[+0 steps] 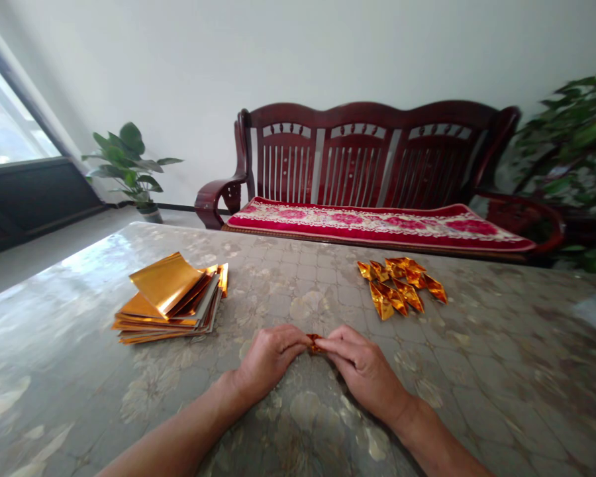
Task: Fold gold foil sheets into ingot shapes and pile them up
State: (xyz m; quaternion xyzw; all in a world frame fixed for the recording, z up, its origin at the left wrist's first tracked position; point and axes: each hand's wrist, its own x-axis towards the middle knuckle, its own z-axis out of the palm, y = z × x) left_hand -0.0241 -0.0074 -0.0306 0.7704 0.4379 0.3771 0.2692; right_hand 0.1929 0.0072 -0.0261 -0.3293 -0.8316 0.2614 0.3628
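item one, as we logged it: a small folded scrap of gold foil (314, 343), orange-gold and tightly creased, its exact shape too small for us to read, held low over the table between the two hands. the left hand (268, 361) and the right hand (362, 371) faced each other, their fingers (298, 339) closed in a firm pinch on the scrap. also listed: a patterned stone-look table top (481, 377) beneath; a loose stack of gold foil sheets (171, 301) to the left; a pile of folded gold foil pieces (402, 285) ahead and to the right. beyond the table edge we noted a dark red wooden bench (367, 152) with a red floral cushion (377, 225), a potted plant (129, 165), leafy foliage (571, 152) and a window (10, 112).
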